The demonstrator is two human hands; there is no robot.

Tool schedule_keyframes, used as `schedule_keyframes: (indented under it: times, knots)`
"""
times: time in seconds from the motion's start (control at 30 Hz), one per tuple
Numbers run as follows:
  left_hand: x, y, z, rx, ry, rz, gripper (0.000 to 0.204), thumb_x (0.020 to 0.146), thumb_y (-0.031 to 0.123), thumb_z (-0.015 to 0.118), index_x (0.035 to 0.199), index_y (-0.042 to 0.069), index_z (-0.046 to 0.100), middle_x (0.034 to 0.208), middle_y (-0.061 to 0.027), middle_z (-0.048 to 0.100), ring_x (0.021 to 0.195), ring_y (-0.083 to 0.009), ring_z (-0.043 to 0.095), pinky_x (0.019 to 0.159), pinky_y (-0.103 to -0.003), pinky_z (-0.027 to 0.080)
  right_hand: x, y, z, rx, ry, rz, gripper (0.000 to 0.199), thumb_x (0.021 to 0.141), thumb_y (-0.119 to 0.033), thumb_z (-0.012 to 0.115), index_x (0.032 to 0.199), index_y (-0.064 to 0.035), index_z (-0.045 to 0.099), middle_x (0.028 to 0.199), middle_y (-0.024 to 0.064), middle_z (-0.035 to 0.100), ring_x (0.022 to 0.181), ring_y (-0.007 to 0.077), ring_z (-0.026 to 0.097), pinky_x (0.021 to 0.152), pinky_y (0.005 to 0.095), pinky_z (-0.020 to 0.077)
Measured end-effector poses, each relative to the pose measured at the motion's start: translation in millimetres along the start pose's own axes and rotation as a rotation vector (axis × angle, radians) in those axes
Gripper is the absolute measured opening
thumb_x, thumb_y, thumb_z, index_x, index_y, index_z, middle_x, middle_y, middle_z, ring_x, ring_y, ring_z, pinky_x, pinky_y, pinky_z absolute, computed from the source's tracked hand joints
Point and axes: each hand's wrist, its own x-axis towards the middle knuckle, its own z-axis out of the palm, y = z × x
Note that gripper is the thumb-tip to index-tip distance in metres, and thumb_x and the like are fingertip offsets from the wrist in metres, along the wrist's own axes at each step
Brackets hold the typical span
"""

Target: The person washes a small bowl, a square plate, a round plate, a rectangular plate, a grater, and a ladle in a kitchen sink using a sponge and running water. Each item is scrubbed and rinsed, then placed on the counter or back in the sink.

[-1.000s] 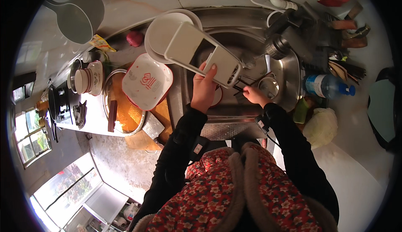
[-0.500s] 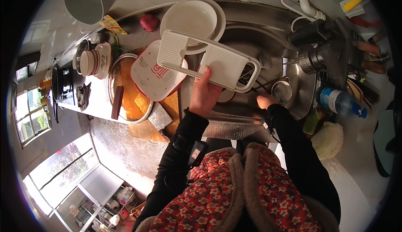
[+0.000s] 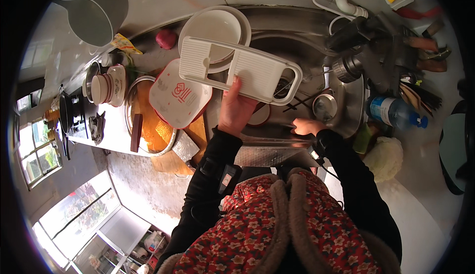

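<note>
My left hand (image 3: 236, 108) is closed on a white plastic slicer board (image 3: 257, 73), its thumb lying on the ribbed face. The board has a loop handle at its right end and is held tilted over the sink (image 3: 277, 46). Low at the sink's near edge, my right hand (image 3: 308, 126) has its fingers curled together; whatever they hold, if anything, cannot be made out. Dark chopsticks (image 3: 302, 102) and a ladle (image 3: 325, 106) lie in the sink just beyond it. A bowl (image 3: 259, 114) is partly hidden under the board.
Stacked white plates (image 3: 213, 22) stand behind the board. A square red-rimmed plate (image 3: 173, 93) sits at its left, near a large basin (image 3: 170, 148) and a red onion (image 3: 166, 39). On the right are a blue-capped bottle (image 3: 396, 112), a pale cabbage (image 3: 383, 160) and dark utensils (image 3: 391, 46).
The whole view has shifted a little. My right hand has moved slightly left along the sink's near edge, and more of its fingers show. My left hand still holds the slicer board.
</note>
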Motion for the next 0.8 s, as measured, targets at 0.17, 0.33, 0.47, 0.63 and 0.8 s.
schedule_keyframes:
  times: [0.17, 0.33, 0.47, 0.63, 0.8]
  knots:
    - [3, -2, 7, -0.035, -0.033, -0.011, 0.036, 0.101, 0.02, 0.053, 0.134, 0.008, 0.048, 0.133, -0.0066, 0.055, 0.124, -0.0233, 0.053, 0.107, -0.045, 0.043, 2, 21, 14, 0.208, 0.318, -0.22, 0.037, 0.089, -0.028, 0.061, 0.114, -0.0011, 0.059, 0.109, 0.0226, 0.065, 0.099, 0.0389, 0.063, 0.081, 0.0434, 0.049]
    - [4, -4, 9, 0.02, -0.043, -0.026, 0.041, 0.099, 0.023, 0.057, 0.136, 0.009, 0.048, 0.135, -0.0049, 0.055, 0.127, -0.0224, 0.05, 0.11, -0.043, 0.038, -43, 10, -9, 0.832, 0.518, -0.168, 0.039, 0.094, -0.022, 0.059, 0.126, -0.0012, 0.049, 0.102, 0.0164, 0.067, 0.077, 0.0177, 0.071, 0.063, 0.029, 0.051]
    - [3, -7, 12, 0.047, -0.041, -0.025, 0.04, 0.099, 0.022, 0.056, 0.136, 0.009, 0.048, 0.135, -0.005, 0.055, 0.127, -0.0221, 0.05, 0.11, -0.043, 0.038, -90, -9, -30, 1.105, 0.691, -0.297, 0.041, 0.101, -0.021, 0.051, 0.135, -0.0006, 0.041, 0.118, 0.0103, 0.064, 0.091, 0.0151, 0.07, 0.065, 0.0239, 0.0505]
    - [1, -12, 16, 0.045, -0.035, 0.004, 0.032, 0.101, 0.018, 0.052, 0.132, 0.006, 0.051, 0.129, -0.0069, 0.057, 0.12, -0.0228, 0.056, 0.103, -0.043, 0.045, -136, -31, -36, 1.27, 0.788, -0.546, 0.039, 0.102, -0.023, 0.049, 0.134, -0.001, 0.047, 0.12, 0.01, 0.063, 0.107, 0.0189, 0.064, 0.086, 0.0302, 0.0528]
    - [-7, -23, 15, 0.158, 0.011, -0.086, 0.031, 0.1, 0.013, 0.054, 0.13, 0.006, 0.052, 0.124, -0.007, 0.061, 0.114, -0.0209, 0.059, 0.099, -0.039, 0.048, -148, -47, -35, 1.296, 0.779, -0.634, 0.04, 0.1, -0.019, 0.054, 0.134, 0.0012, 0.047, 0.118, 0.0096, 0.063, 0.105, 0.0163, 0.063, 0.088, 0.0292, 0.0504]
